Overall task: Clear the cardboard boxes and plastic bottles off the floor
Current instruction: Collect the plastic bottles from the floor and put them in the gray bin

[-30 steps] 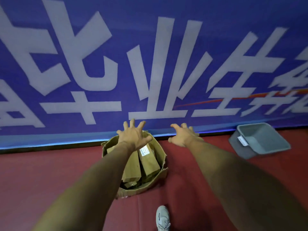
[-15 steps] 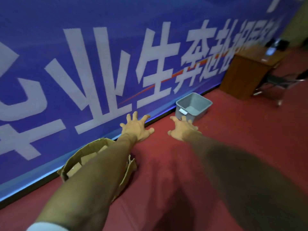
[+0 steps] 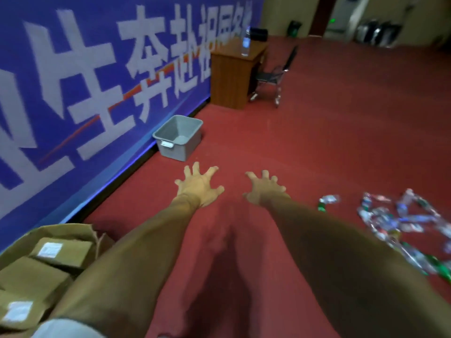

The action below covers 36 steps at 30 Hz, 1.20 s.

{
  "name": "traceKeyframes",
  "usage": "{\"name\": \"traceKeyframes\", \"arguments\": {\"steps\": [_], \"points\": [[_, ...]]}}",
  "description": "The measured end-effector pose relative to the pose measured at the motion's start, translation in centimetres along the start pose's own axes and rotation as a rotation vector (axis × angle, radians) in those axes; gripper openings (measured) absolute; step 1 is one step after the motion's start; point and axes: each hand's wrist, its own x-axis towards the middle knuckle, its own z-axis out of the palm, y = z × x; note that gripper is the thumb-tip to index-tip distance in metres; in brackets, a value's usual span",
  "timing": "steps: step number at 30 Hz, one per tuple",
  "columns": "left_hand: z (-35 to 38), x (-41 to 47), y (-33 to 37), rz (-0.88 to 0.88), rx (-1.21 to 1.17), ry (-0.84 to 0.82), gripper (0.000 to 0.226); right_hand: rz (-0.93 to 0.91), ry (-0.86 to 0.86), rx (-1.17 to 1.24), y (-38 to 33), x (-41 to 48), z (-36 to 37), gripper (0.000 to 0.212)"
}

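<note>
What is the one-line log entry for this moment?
left hand: open, empty; right hand: open, empty; clear plastic bottles: heaped on red floor, right; brown cardboard boxes: lower left; grey plastic bin: by blue banner

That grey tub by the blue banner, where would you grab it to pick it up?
Probably by the rim at its two short ends, coming from the open floor side. The grey tub stands upright, mouth up; its near end shows a handle lip, and the banner stands close along its other side.
</note>
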Motion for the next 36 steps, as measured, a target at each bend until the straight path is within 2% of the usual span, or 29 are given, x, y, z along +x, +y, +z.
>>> {"name": "traceKeyframes", "arguments": {"steps": [6, 13, 20, 28, 36], "points": [[6.3, -3.9, 16.8, 0.211, 0.037, -0.091, 0.067, 0.241, 0.014, 0.063, 18.6, -8.5, 0.7, 0.076], [9.9, -4.0, 31.6, 0.386, 0.068, -0.132, 0.067, 0.415, 0.062, 0.158, 33.1, -12.4, -0.3, 0.074], [14.7, -0.1, 45.0, 0.514, 0.051, -0.168, 0.067, 0.529, 0.071, 0.173, 46.0, -10.4, -0.9, 0.077], [19.8, 6.2, 58.9, 0.582, 0.062, -0.201, 0.069, 0.612, 0.059, 0.213, 59.0, -6.9, -1.5, 0.075], [23.1, 8.5, 69.8, 0.637, 0.063, -0.225, 0.070, 0.633, 0.036, 0.204, 69.1, -4.2, -3.1, 0.075]]}}
